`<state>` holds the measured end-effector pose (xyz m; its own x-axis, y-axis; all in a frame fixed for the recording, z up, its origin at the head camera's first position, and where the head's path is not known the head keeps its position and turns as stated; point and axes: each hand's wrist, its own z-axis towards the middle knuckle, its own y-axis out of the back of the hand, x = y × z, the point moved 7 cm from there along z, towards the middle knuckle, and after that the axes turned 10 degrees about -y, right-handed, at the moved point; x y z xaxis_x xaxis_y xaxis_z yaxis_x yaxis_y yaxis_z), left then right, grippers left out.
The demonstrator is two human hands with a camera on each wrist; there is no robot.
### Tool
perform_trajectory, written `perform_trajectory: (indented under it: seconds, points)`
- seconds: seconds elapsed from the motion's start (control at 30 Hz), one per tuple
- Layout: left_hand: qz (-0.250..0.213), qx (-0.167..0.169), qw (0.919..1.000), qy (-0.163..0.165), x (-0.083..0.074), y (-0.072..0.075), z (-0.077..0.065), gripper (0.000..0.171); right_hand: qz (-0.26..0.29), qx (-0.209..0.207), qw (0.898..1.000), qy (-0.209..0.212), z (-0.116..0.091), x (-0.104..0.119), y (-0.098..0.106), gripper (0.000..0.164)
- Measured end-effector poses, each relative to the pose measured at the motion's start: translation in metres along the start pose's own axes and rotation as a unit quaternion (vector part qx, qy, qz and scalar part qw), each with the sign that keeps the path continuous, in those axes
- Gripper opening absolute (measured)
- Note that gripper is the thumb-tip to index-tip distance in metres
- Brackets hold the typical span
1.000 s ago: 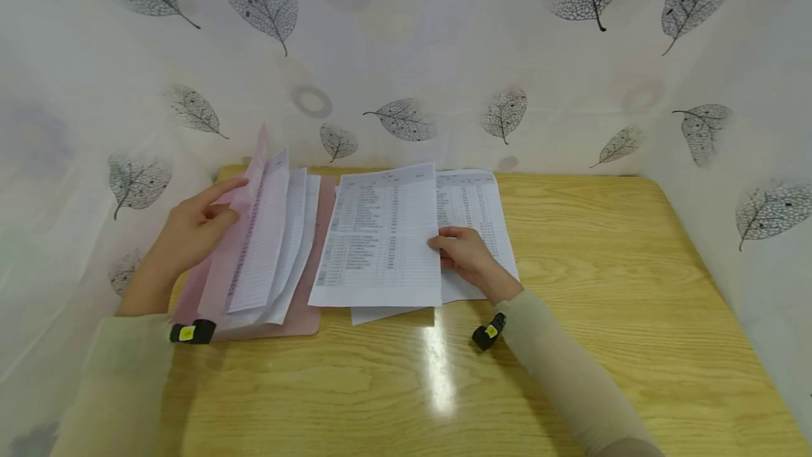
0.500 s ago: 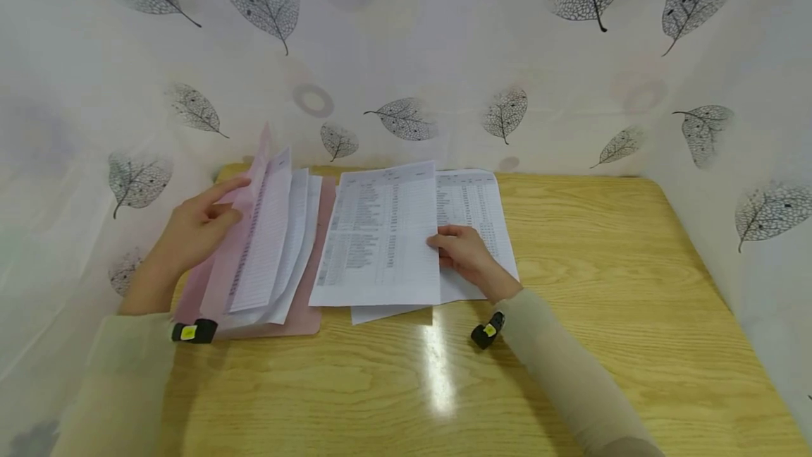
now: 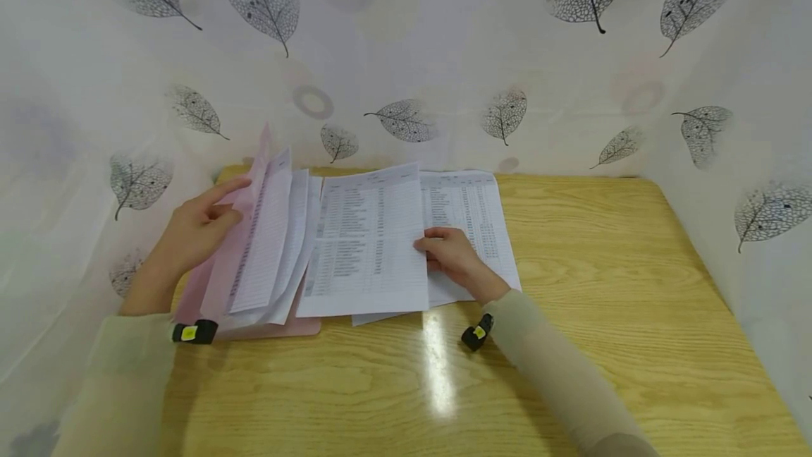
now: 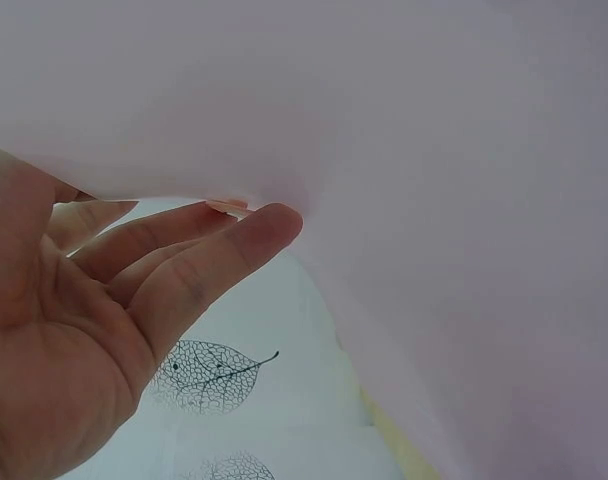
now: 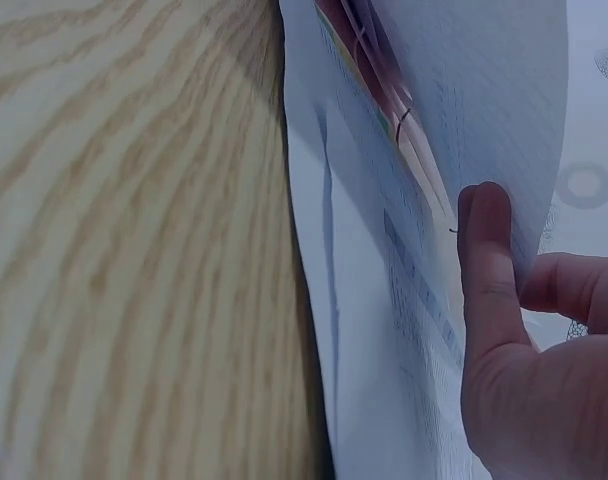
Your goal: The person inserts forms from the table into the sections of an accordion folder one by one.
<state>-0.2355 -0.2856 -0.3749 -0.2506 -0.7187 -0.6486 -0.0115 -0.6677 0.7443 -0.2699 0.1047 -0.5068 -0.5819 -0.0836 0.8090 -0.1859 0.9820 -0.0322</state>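
My left hand (image 3: 197, 235) pinches the edge of the raised pink cover of a folder (image 3: 237, 245), between thumb and fingers, as the left wrist view also shows. Inside the folder several printed sheets (image 3: 269, 238) stand fanned and tilted. With thumb and fingers my right hand (image 3: 452, 256) pinches the right edge of a printed sheet (image 3: 364, 245). This sheet is lifted, its left side over the folder's pink back cover. Beneath and to its right lie other printed papers (image 3: 476, 210). In the right wrist view the thumb (image 5: 487, 250) presses on the lifted sheet (image 5: 494, 90).
A wooden table (image 3: 596, 288) carries everything. Behind and at both sides hangs a white curtain (image 3: 444, 55) with a leaf pattern, close to the table's back edge. Each wrist wears a small black camera (image 3: 477, 332).
My right hand has moved a little to the left with the sheet, which now overlaps more of the folder's back cover. The left hand and raised cover have stayed nearly still.
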Motion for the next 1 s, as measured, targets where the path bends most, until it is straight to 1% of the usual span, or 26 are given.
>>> perform_trajectory:
  seconds: [0.2,0.47,0.77,1.0]
  points:
    - [0.010,-0.002,0.9999,-0.001,0.001,0.000,0.000,0.055,-0.009,0.002,1.000,0.004,-0.003,0.004,-0.008,0.047]
    - [0.016,-0.001,0.9999,0.001,0.002,0.001,0.000,0.054,-0.019,-0.011,1.000,-0.003,-0.004,0.003,-0.006,0.033]
    - [0.010,-0.003,0.9999,0.002,0.002,0.002,-0.001,0.054,-0.014,0.012,1.000,0.006,0.000,0.004,-0.014,0.037]
    - [0.010,-0.010,0.9999,-0.005,0.001,0.003,-0.001,0.054,-0.022,0.006,1.000,0.003,0.003,0.003,-0.019,0.040]
